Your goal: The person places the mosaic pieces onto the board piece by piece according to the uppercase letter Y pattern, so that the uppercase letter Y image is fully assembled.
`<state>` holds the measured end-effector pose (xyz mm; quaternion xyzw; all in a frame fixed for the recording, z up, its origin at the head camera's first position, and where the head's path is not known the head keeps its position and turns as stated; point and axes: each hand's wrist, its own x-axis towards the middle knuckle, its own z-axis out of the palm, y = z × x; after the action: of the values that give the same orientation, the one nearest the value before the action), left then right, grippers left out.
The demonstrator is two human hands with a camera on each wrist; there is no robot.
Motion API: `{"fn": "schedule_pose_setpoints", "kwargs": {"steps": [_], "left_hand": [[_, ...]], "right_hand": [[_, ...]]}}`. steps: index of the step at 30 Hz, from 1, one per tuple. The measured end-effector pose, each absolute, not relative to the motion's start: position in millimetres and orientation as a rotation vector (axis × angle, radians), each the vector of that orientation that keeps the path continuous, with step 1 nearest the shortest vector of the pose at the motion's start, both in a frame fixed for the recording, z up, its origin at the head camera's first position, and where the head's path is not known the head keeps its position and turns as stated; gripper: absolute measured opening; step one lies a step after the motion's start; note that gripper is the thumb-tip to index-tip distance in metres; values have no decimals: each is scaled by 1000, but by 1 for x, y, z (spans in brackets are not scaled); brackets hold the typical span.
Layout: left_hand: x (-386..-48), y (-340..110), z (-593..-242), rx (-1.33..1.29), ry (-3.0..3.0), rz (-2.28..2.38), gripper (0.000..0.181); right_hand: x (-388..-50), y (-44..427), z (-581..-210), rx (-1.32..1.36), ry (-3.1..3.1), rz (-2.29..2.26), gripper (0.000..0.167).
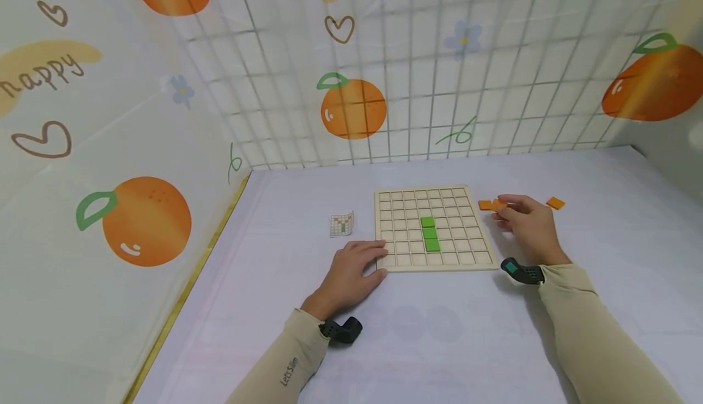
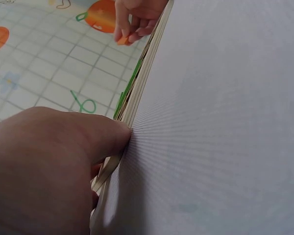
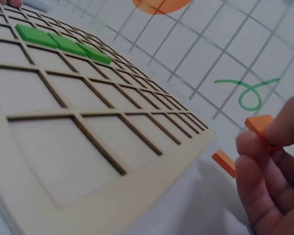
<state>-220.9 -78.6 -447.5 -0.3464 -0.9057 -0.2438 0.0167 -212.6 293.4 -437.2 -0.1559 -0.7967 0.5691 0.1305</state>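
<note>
Right hand (image 1: pixel 529 226) pinches orange tile (image 3: pixel 257 125); left hand (image 1: pixel 349 274) touches board (image 1: pixel 403 237).

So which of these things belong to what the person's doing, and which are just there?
Part of the job, it seems:
grid board, touched by the left hand
green tiles on it
orange tile in the right hand
loose orange tiles
small pattern card, probably the guide

Just there:
printed backdrop
wrist devices, worn, not handled
</note>
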Motion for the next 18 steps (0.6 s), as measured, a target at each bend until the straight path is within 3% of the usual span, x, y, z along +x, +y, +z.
{"fn": "schedule_pose_setpoints", "kwargs": {"steps": [9,18], "left_hand": [[-223,-80,-448,-1078,-2811,-733,40],[-222,-79,-450,-1083,-2805,-758,40]], "right_hand": [[-215,281,-430,-376,-2229,1951,53],[-222,267,-425,-364,-2204,2073,51]]}}
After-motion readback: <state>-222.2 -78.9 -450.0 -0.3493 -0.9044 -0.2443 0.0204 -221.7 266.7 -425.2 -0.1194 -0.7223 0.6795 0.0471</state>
